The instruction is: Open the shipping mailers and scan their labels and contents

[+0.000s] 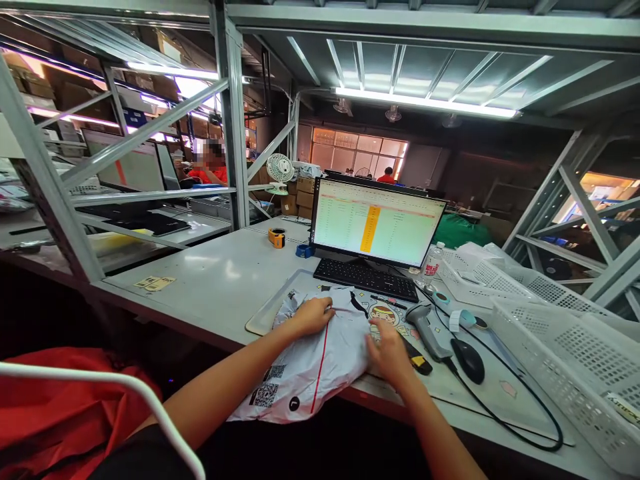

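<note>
- A white mailing bag (310,360) with a red stripe and printed QR codes lies at the near edge of the desk (220,280), its lower end hanging over the edge towards the person.
- The left hand (313,315) rests on the bag's upper left part, fingers curled down onto the crumpled plastic.
- The right hand (389,350) presses on the bag's right edge, fingers spread and bent; the two hands are apart, with the bag between and beneath them.
- Just right of the right hand lie a handheld barcode scanner (425,330) and a black mouse (468,360), both cabled.
- The bag's far end lies on a desk mat (267,313) with a cartoon print.
- Beyond the bag stands a black keyboard (367,278), and behind it a monitor (376,223) showing a spreadsheet.
- White perforated baskets (550,333) line the right side.
- Far left, behind the metal racking (233,120), a person in red (213,170) sits at another station.
</note>
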The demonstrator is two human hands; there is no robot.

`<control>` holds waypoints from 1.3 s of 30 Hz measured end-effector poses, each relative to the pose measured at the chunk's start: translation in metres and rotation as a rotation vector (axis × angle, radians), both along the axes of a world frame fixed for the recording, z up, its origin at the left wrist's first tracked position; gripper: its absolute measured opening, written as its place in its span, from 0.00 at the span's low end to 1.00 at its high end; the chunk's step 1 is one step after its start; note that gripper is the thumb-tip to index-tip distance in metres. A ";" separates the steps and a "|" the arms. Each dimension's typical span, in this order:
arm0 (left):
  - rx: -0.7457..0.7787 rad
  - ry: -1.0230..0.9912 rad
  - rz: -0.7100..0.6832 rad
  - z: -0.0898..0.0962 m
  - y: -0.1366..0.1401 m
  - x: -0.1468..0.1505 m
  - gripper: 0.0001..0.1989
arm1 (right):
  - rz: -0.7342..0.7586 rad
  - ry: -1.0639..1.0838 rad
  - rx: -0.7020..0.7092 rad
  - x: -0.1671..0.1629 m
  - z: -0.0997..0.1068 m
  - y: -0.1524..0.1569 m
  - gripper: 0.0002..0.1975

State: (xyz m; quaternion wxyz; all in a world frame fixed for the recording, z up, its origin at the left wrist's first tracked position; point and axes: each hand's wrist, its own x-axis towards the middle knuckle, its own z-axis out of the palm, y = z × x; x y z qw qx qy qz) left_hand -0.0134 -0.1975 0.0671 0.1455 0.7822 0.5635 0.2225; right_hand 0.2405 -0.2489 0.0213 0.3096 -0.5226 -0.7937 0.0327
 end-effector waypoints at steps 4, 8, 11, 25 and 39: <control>0.075 -0.193 -0.060 -0.002 -0.010 0.002 0.12 | 0.221 0.112 -0.011 -0.068 0.003 0.001 0.28; 0.147 -0.297 0.042 -0.007 -0.020 -0.006 0.13 | 0.216 0.109 -0.060 -0.105 0.009 0.007 0.27; 0.161 -0.302 0.108 -0.015 -0.023 -0.011 0.13 | 0.181 0.086 -0.107 -0.114 0.018 0.008 0.24; 0.167 -0.074 0.302 -0.012 -0.002 -0.017 0.20 | 0.110 -0.319 -0.179 -0.091 0.042 -0.052 0.14; 0.345 -0.050 0.499 -0.002 0.040 -0.126 0.23 | 0.450 -0.017 -0.053 -0.019 -0.013 -0.154 0.19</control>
